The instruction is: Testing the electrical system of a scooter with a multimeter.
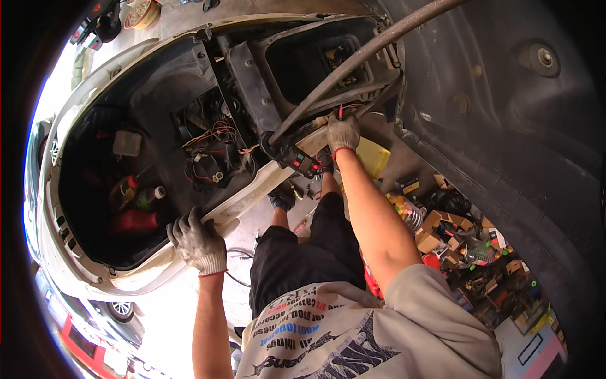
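Observation:
My left hand [197, 243], in a grey-white work glove, lies on the pale rim [259, 191] of the vehicle's body, its fingers stretched over the edge. My right hand [344, 134], gloved the same way, is closed around a slim red test probe [341, 112] beside the far compartment, near some thin wires. A black meter [298, 159] with red plugs rests at the rim, left of my right hand. Inside the body, to the left, red and black wires [214, 136] spread around dark electrical parts. My right fingertips are partly hidden.
A rusty metal rod [372, 54] slants across the opening toward a large dark raised cover [499, 114]. Bottles [150, 197] and a red container [136, 222] lie in the left compartment. Boxes and parts [467, 240] clutter the floor at right, near a yellow panel [372, 156].

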Motion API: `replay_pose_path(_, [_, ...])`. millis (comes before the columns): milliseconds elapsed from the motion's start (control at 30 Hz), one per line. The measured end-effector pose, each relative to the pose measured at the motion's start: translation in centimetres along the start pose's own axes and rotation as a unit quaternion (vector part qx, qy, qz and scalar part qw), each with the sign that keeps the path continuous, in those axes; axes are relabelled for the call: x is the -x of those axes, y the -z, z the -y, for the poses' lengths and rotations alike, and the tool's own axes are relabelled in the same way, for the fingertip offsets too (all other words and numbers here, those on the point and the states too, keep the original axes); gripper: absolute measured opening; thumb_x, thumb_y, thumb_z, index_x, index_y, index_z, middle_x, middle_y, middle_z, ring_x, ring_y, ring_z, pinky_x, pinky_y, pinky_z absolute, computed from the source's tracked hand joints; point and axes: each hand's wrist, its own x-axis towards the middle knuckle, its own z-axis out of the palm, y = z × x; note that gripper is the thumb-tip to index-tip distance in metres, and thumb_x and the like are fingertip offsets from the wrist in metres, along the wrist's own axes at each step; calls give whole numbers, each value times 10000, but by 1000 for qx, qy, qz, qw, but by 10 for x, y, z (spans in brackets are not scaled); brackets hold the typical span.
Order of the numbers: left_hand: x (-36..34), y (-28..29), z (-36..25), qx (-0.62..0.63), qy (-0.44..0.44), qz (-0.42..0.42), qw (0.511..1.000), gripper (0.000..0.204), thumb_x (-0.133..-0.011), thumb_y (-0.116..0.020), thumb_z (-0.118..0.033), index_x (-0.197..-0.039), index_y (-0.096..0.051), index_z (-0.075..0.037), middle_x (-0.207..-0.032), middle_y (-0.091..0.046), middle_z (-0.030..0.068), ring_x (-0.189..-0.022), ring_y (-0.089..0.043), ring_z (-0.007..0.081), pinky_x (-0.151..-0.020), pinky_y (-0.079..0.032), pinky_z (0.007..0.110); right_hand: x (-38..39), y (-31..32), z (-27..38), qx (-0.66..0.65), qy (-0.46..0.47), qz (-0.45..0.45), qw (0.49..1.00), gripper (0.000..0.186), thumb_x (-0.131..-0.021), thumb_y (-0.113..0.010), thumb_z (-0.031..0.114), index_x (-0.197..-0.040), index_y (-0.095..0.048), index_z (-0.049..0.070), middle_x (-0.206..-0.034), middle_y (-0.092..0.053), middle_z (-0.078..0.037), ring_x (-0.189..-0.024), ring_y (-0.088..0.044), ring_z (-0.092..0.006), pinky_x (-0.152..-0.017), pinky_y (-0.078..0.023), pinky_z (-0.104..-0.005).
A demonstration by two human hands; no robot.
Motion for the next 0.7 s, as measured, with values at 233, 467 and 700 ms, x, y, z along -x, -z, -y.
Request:
replay_pose_path(233, [3,-3,2,-24,-3,-3,1000,383,-733,-699,-116,-1098,-598,-58,-1013,-627,159,-1030,-570,322,-1044,-329,497,4,0,6,40,-22,13,999,468,-830,-609,469,-909,-644,9,-920,-665,-241,-893,-644,-402,-777,-512,-460])
replay_pose_path(467, [7,-2,5,-18,-15,-12,1000,351,-765,-679,-137,-1100,-601,-68,-1009,-628,171,-1038,-563,338,-1047,-329,487,6,12,14,83,-9,78,993,425,-885,-578,393,-1098,-586,25,-1052,-662,-220,-990,-645,-370,-831,-520,-440])
replay_pose_path(700, [12,-3,5,-11,-24,-23,999,347,-775,-681,-168,-1102,-610,-77,-1032,-623,161,-1047,-543,357,-1005,-354,463,-4,5,6,137,49,67,987,412,-885,-552,407,-1091,-633,60,-1074,-669,-191,-1021,-647,-336,-864,-522,-424])
